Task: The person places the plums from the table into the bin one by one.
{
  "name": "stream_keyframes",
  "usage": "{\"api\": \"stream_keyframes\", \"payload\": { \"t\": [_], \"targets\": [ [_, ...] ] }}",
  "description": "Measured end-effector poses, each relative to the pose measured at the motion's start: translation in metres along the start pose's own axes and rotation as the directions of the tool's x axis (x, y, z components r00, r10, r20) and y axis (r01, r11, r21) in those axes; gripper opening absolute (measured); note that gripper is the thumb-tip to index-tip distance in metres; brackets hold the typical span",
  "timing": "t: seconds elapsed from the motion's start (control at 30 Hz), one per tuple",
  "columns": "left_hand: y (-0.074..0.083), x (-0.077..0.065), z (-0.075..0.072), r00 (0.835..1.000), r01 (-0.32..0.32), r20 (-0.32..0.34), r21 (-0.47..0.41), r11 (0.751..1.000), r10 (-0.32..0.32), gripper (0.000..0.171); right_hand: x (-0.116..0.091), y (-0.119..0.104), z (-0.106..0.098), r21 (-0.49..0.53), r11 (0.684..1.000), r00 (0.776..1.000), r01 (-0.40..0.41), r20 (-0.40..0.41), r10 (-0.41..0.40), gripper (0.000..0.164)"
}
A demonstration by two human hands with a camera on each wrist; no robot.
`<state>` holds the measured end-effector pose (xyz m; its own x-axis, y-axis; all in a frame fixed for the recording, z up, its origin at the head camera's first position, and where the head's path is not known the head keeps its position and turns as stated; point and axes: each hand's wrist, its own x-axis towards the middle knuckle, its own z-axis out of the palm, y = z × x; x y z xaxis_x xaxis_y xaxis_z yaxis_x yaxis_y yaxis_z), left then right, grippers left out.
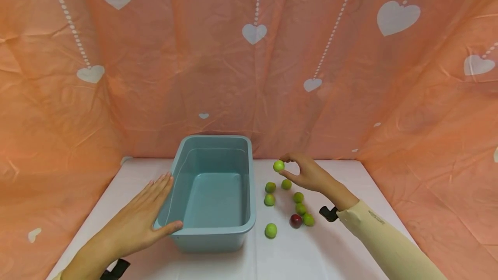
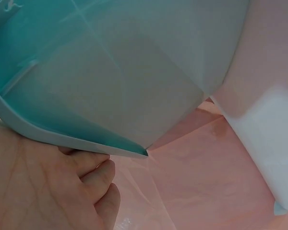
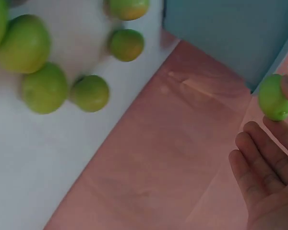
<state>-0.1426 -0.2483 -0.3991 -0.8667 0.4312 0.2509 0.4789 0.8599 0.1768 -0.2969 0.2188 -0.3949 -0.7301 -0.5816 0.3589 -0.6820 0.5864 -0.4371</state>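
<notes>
A blue-grey plastic tub stands on the white table, with its bare floor visible. My left hand rests on the tub's left rim, its fingers straight and the thumb over the near corner. In the left wrist view, the fingers lie against the outside of the tub wall. To the right of the tub, my right hand pinches a small round green fruit between thumb and fingertips, above the table. The right wrist view shows this held green fruit with the other fingers spread.
Several more green fruits lie scattered right of the tub, some touching. A dark red fruit sits among them, and one green fruit lies nearer the front. An orange curtain with pale hearts encloses the table's back and sides.
</notes>
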Motion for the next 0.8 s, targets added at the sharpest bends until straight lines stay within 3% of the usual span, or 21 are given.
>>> {"api": "stream_keyframes", "payload": {
  "t": [0.47, 0.8],
  "targets": [
    [-0.001, 0.000, 0.001, 1.000, -0.005, -0.011, 0.010, 1.000, 0.005, 0.108, 0.038, -0.025, -0.002, 0.022, 0.996, 0.997, 0.081, 0.016, -0.081, 0.032],
    [-0.001, 0.001, 0.003, 0.999, -0.026, -0.026, 0.023, 0.999, 0.026, 0.107, 0.062, -0.041, 0.008, 0.028, 0.992, 0.991, 0.120, 0.050, -0.121, 0.035]
  ]
}}
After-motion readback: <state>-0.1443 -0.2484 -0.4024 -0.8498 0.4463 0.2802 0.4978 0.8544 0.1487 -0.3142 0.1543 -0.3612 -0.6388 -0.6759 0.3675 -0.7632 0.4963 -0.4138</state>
